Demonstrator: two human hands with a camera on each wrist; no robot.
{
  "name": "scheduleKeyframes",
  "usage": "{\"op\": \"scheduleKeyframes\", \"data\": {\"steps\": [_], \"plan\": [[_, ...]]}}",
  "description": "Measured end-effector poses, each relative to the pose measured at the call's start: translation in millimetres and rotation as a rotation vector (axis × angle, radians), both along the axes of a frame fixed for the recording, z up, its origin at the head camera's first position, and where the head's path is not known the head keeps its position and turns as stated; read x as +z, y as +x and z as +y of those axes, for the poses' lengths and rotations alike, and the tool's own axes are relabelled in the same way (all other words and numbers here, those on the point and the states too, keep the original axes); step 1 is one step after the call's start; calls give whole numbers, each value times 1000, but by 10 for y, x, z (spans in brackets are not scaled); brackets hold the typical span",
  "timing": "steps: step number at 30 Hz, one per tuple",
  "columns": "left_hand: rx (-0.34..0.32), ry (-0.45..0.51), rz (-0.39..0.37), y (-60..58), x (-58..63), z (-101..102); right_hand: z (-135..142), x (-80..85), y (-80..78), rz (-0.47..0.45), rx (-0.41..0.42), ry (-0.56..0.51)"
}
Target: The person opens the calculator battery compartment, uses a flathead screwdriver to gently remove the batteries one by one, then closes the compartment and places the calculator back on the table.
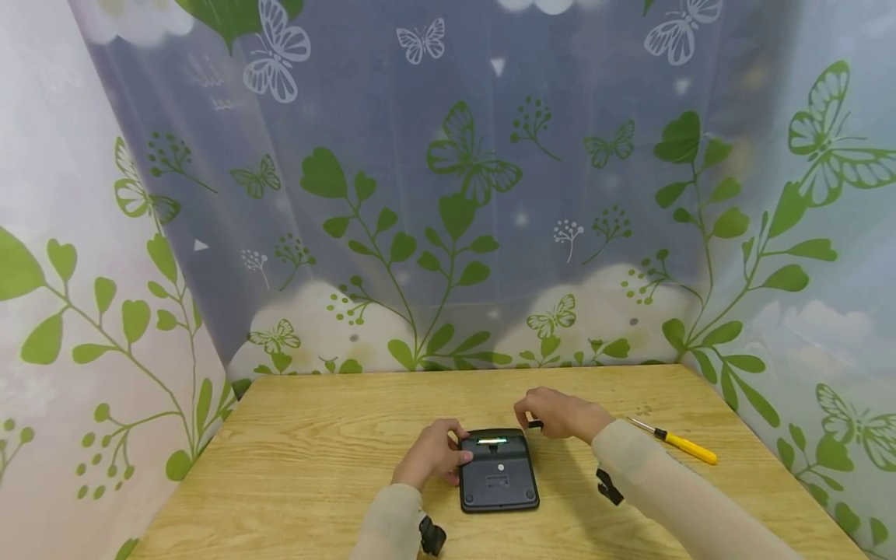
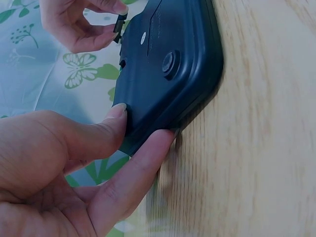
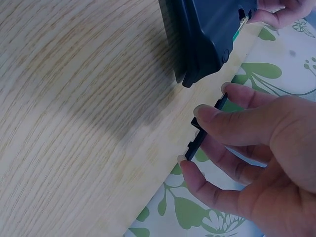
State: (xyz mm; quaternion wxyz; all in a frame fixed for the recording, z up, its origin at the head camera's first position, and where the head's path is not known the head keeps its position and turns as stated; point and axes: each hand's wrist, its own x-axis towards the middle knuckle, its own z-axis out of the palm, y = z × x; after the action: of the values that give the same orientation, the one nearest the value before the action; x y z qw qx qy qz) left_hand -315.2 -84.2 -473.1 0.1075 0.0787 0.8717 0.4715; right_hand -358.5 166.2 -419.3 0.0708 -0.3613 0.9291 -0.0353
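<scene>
A black calculator (image 1: 498, 486) lies face down on the table, its back with round feet upward. Near its far edge the battery slot is uncovered, and a shiny battery (image 1: 492, 441) shows inside. My left hand (image 1: 435, 453) grips the calculator's left edge, thumb on the back and a finger along the side, as the left wrist view also shows. Just off the far right corner, my right hand (image 1: 556, 412) pinches a small black battery cover (image 3: 197, 140) between thumb and fingers. That cover is apart from the calculator.
To the right on the wood-grain table (image 1: 315, 451) lies a screwdriver (image 1: 689, 449) with a yellow handle, its tip pointing away to the left. A curtain (image 1: 434, 257) printed with leaves and butterflies hangs behind the table and along both sides.
</scene>
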Motion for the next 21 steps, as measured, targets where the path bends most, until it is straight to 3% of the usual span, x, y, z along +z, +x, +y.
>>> {"op": "scheduleKeyframes", "data": {"steps": [21], "plan": [[4,-8,-6,1,-2,5,54,-20,-62,2,-23,-6]]}}
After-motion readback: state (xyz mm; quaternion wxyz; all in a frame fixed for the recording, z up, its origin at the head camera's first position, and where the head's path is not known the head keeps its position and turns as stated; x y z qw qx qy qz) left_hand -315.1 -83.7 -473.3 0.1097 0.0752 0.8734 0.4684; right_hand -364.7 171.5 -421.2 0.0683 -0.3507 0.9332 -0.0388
